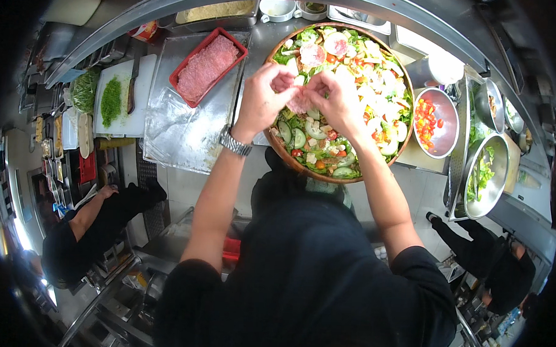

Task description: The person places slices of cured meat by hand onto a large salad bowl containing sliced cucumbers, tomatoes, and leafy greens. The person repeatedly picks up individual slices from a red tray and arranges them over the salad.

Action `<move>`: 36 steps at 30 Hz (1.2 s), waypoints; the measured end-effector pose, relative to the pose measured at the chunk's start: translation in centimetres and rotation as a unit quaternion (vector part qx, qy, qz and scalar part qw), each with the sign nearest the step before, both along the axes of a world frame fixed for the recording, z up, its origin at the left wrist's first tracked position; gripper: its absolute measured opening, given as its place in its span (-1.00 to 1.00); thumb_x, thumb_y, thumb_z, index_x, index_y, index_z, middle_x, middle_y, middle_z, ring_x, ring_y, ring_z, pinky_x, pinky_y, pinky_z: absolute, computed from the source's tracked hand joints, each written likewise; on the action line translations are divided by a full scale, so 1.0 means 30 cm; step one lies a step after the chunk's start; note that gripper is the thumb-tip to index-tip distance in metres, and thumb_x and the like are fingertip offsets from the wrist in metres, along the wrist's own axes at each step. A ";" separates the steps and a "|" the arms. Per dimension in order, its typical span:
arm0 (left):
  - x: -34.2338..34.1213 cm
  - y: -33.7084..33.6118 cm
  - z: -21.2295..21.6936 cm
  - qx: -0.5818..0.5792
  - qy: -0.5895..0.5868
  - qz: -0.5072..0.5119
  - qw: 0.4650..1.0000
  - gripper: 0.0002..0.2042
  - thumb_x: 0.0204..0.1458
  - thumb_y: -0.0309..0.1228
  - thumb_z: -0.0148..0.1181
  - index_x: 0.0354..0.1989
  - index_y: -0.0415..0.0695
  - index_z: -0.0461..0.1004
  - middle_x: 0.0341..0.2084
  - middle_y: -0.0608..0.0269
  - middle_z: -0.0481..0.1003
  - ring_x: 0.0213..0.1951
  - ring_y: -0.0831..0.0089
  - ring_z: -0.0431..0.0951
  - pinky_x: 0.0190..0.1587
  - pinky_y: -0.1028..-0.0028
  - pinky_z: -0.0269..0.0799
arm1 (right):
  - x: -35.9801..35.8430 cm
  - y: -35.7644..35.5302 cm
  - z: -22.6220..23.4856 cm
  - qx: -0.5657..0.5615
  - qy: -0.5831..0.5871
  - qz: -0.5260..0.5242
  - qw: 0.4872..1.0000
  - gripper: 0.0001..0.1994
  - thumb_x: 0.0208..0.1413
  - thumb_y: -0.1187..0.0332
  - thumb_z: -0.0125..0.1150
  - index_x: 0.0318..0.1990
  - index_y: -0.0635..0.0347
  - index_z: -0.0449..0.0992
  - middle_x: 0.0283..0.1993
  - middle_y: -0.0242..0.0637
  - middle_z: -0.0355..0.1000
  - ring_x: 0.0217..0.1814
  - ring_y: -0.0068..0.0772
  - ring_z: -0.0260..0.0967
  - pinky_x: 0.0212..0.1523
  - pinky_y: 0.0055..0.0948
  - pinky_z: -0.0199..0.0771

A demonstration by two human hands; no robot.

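Over the left part of a large round wooden bowl [272,139] full of mixed salad, both my hands pinch a thin pink salami slice [299,102]. My left hand [260,101], with a metal-band watch above it, has its fingertips closed on one side of the slice. My right hand [337,102] is closed on the other side. Two similar salami slices [313,54] lie on the salad near the far rim. Cucumber slices [299,137], tomato pieces and green leaves show below my hands. Left of the bowl, a red rectangular container [198,88] holds stacked pink slices.
The red container stands on a metal tray [175,133]. Further left, a white cutting board [143,86] bears chopped greens and a knife [132,94]. Metal bowls with cut tomatoes [428,127] and leaves [483,174] stand right. Two other people [83,234] are behind me, one each side.
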State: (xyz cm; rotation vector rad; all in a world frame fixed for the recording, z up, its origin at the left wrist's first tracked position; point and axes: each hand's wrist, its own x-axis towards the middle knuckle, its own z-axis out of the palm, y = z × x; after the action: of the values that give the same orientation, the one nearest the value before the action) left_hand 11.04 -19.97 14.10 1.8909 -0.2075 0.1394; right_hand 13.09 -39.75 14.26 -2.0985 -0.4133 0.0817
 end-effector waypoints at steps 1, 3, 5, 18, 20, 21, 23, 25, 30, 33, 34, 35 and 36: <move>0.030 0.006 -0.001 -0.003 -0.013 0.002 1.000 -0.75 0.03 -0.58 0.44 -0.11 -0.19 0.58 -0.29 0.35 0.61 -0.22 0.59 0.61 -0.15 0.52 0.54 | 0.020 0.013 -0.004 0.007 -0.021 -0.009 1.000 -0.88 0.09 0.46 0.46 -0.28 0.22 0.60 -0.42 -0.32 0.55 -0.36 -0.52 0.52 -0.27 -0.48 0.54; 0.100 0.031 0.004 0.016 0.031 0.009 0.999 -0.73 0.03 -0.55 0.46 -0.10 -0.19 0.58 -0.28 0.32 0.63 -0.20 0.57 0.62 -0.15 0.52 0.55 | 0.045 0.055 -0.016 -0.009 -0.033 -0.039 0.999 -0.88 0.10 0.46 0.44 -0.26 0.21 0.59 -0.43 -0.31 0.56 -0.38 -0.48 0.52 -0.29 -0.43 0.53; 0.148 0.048 0.013 -0.002 0.036 0.007 0.999 -0.71 0.00 -0.50 0.49 -0.10 -0.17 0.59 -0.26 0.28 0.62 -0.22 0.50 0.62 -0.15 0.47 0.56 | 0.060 0.096 -0.021 -0.029 -0.009 -0.070 0.997 -0.87 0.10 0.47 0.43 -0.25 0.21 0.58 -0.44 -0.30 0.57 -0.39 -0.45 0.53 -0.29 -0.40 0.54; 0.019 -0.029 -0.043 0.210 -0.099 0.067 0.970 -0.88 -0.06 -0.42 0.47 -0.33 -0.09 0.68 -0.21 0.21 0.46 -0.07 0.20 0.45 0.06 0.24 0.37 | 0.035 0.076 -0.014 -0.088 -0.071 -0.081 0.990 -0.90 0.06 0.46 0.36 -0.29 0.22 0.57 -0.42 -0.21 0.58 -0.36 -0.20 0.55 -0.25 -0.28 0.55; 0.023 -0.038 -0.051 0.233 -0.078 0.060 0.967 -0.89 -0.05 -0.40 0.46 -0.33 -0.05 0.70 -0.20 0.24 0.45 -0.07 0.19 0.38 0.08 0.23 0.33 | 0.036 0.077 -0.016 -0.101 -0.100 -0.084 0.986 -0.90 0.04 0.47 0.36 -0.30 0.22 0.57 -0.42 -0.20 0.58 -0.36 -0.17 0.55 -0.23 -0.25 0.54; 0.024 -0.039 -0.053 0.238 -0.105 0.063 0.963 -0.88 -0.05 -0.40 0.46 -0.33 -0.05 0.70 -0.20 0.24 0.45 -0.08 0.19 0.38 0.08 0.23 0.33 | 0.036 0.075 -0.017 -0.100 -0.121 -0.084 0.984 -0.89 0.02 0.47 0.36 -0.30 0.22 0.56 -0.43 -0.20 0.57 -0.36 -0.16 0.55 -0.21 -0.24 0.53; 0.020 -0.042 -0.053 0.260 -0.115 0.058 0.957 -0.88 -0.07 -0.40 0.46 -0.33 -0.05 0.70 -0.19 0.24 0.44 -0.09 0.17 0.38 0.06 0.22 0.34 | 0.035 0.073 -0.021 -0.125 -0.127 -0.084 0.981 -0.89 0.01 0.47 0.36 -0.31 0.21 0.57 -0.42 -0.20 0.58 -0.35 -0.14 0.55 -0.20 -0.23 0.52; 0.015 -0.044 -0.051 0.291 -0.092 0.056 0.951 -0.86 -0.08 -0.40 0.46 -0.32 -0.05 0.70 -0.17 0.24 0.45 -0.09 0.16 0.37 0.06 0.21 0.34 | 0.037 0.069 -0.028 -0.139 -0.136 -0.080 0.978 -0.89 0.00 0.46 0.37 -0.31 0.20 0.57 -0.43 -0.21 0.58 -0.34 -0.13 0.55 -0.18 -0.22 0.51; 0.019 -0.047 -0.052 0.311 -0.083 0.053 0.945 -0.83 -0.09 -0.33 0.44 -0.30 -0.01 0.69 -0.11 0.21 0.43 -0.02 0.10 0.35 0.03 0.10 0.33 | 0.048 0.067 -0.046 -0.177 -0.170 -0.057 0.968 -0.90 0.01 0.44 0.39 -0.33 0.17 0.58 -0.44 -0.24 0.58 -0.34 -0.14 0.55 -0.17 -0.23 0.51; 0.026 -0.045 -0.057 0.275 -0.105 0.052 0.954 -0.84 -0.08 -0.34 0.43 -0.30 -0.01 0.69 -0.10 0.22 0.43 -0.01 0.10 0.35 0.04 0.09 0.32 | 0.058 0.061 -0.045 -0.150 -0.121 -0.058 0.979 -0.91 0.03 0.42 0.40 -0.35 0.17 0.59 -0.45 -0.24 0.58 -0.34 -0.15 0.55 -0.18 -0.22 0.51; 0.027 -0.044 -0.059 0.276 -0.104 0.051 0.954 -0.84 -0.08 -0.34 0.43 -0.29 -0.01 0.69 -0.10 0.23 0.43 -0.01 0.10 0.35 0.05 0.09 0.32 | 0.059 0.061 -0.044 -0.147 -0.102 -0.055 0.982 -0.91 0.03 0.41 0.40 -0.36 0.17 0.59 -0.45 -0.24 0.58 -0.34 -0.16 0.55 -0.18 -0.22 0.51; 0.026 -0.044 -0.061 0.277 -0.104 0.049 0.954 -0.84 -0.08 -0.34 0.43 -0.29 -0.01 0.69 -0.10 0.23 0.43 -0.01 0.10 0.35 0.06 0.09 0.32 | 0.060 0.062 -0.043 -0.144 -0.085 -0.057 0.984 -0.90 0.04 0.40 0.41 -0.36 0.17 0.59 -0.45 -0.24 0.58 -0.33 -0.16 0.55 -0.19 -0.21 0.52; 0.024 -0.045 -0.062 0.282 -0.101 0.053 0.953 -0.84 -0.07 -0.34 0.43 -0.29 -0.01 0.69 -0.09 0.23 0.43 -0.01 0.10 0.35 0.06 0.09 0.31 | 0.059 0.062 -0.042 -0.144 -0.069 -0.058 0.986 -0.90 0.04 0.39 0.42 -0.37 0.17 0.60 -0.45 -0.24 0.58 -0.33 -0.16 0.54 -0.19 -0.21 0.52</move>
State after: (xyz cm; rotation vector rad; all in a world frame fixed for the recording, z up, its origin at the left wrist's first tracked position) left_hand 11.74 -21.32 12.23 2.4597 -0.3076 0.3808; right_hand 14.86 -37.87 13.02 -2.4176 -0.3790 -0.0778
